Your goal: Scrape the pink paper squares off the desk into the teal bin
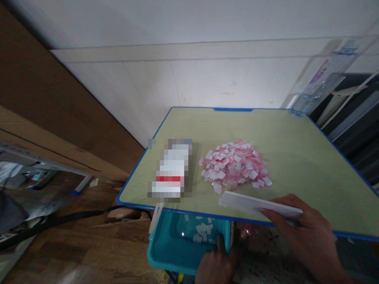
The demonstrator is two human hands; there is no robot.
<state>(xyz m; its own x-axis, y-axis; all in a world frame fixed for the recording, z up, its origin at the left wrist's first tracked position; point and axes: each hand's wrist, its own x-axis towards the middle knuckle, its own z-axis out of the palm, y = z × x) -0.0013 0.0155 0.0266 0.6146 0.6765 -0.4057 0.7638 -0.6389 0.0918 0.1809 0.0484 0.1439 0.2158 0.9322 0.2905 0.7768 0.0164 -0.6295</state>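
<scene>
My right hand (310,232) is closed around one end of a flat white strip (248,203), perhaps folded paper or plastic. The strip's far end points left, low over the front of the pale green table (296,150). Just beyond it lies a loose pile of small pink and white paper squares (235,163). Below the table edge, my left hand (216,264) is in shadow at the near right corner of a teal basin (171,256). One finger stretches forward and the others are hard to see; nothing shows in this hand. White paper squares (203,232) lie inside the basin.
A phone-like object (171,169), blurred out, lies left of the pile, with a white cable (156,219) hanging over the edge. A clear plastic bottle (322,83) stands at the back right corner. A white wall (201,79) borders the table's far side.
</scene>
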